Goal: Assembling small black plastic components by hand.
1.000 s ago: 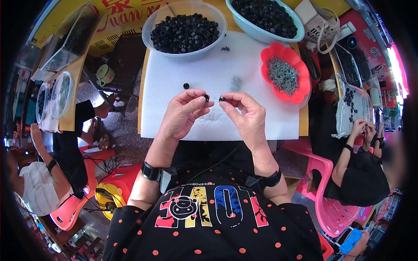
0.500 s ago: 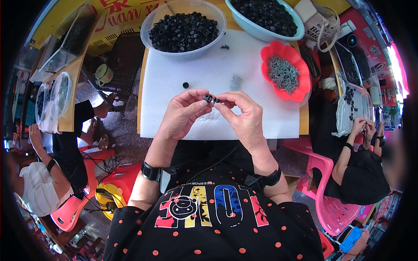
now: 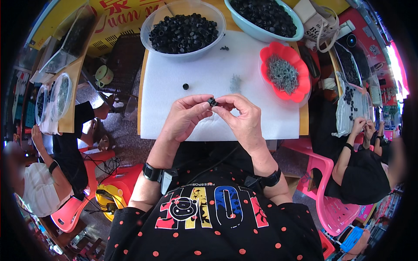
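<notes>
My left hand and my right hand meet over the near part of a white foam sheet. Between their fingertips they pinch a small black plastic part. A thin pale sliver shows just under my right fingertips, too small to name. One black cap lies on the sheet beyond my left hand. Past my right hand sits a red scalloped bowl full of thin grey metal pieces, like screws or pins. A few small black bits rest farther back.
A clear tub and a pale blue basin, both heaped with black parts, stand at the back. A white bag is at the back right. People sit at side tables left and right, near a pink chair.
The black part sits slightly lower and turned between my fingertips. My right fingers have closed in toward my left ones, and the gap between them has narrowed.
</notes>
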### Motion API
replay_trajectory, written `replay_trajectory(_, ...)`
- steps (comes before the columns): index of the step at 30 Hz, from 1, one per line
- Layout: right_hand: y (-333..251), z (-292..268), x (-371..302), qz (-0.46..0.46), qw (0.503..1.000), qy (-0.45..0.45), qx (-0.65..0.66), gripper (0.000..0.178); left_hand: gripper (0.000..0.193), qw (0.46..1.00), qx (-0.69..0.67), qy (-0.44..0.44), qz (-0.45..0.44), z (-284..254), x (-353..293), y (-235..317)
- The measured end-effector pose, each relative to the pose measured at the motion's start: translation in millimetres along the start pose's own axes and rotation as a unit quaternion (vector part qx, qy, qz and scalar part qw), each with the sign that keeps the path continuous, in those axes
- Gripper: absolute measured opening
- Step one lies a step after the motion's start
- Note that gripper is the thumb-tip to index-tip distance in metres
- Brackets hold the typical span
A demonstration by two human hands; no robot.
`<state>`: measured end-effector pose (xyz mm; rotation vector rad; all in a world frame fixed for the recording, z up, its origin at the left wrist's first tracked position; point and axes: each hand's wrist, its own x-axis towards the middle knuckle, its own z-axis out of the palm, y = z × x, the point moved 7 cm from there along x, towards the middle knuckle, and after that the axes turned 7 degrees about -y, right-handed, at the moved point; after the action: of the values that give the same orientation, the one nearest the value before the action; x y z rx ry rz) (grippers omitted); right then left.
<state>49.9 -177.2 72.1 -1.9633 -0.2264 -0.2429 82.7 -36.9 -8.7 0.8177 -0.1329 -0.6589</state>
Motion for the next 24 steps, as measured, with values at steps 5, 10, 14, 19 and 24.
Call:
replay_trajectory(5, 8.4, 4.2, -2.1, 0.059, 0.997, -0.02, 0.044, 0.025, 0.025, 1.0, -0.009, -0.001, -0.023, 3.0, 0.9, -5.7)
replay_trajectory(10, 7.0, 2.6, 0.7, 0.058, 0.997, -0.046, 0.035, 0.032, 0.023, 0.997, -0.057, -0.002, -0.043, 2.1, -3.2, -11.0)
replay_trajectory(14, 16.2, 6.7, -1.0, 0.067, 0.992, -0.082, 0.072, 0.034, 0.021, 0.995, -0.083, -0.021, -0.057, 3.5, -2.3, -16.6)
replay_trajectory(19, 29.0, 12.6, -2.4, 0.074, 0.982, -0.119, 0.123, 0.032, 0.029, 0.989, -0.115, -0.046, -0.077, 7.7, 0.2, -18.1)
replay_trajectory(24, 41.1, 16.4, -0.8, 0.074, 0.973, -0.162, 0.15, 0.031, 0.029, 0.983, -0.137, -0.042, -0.112, 10.6, 1.9, -21.3)
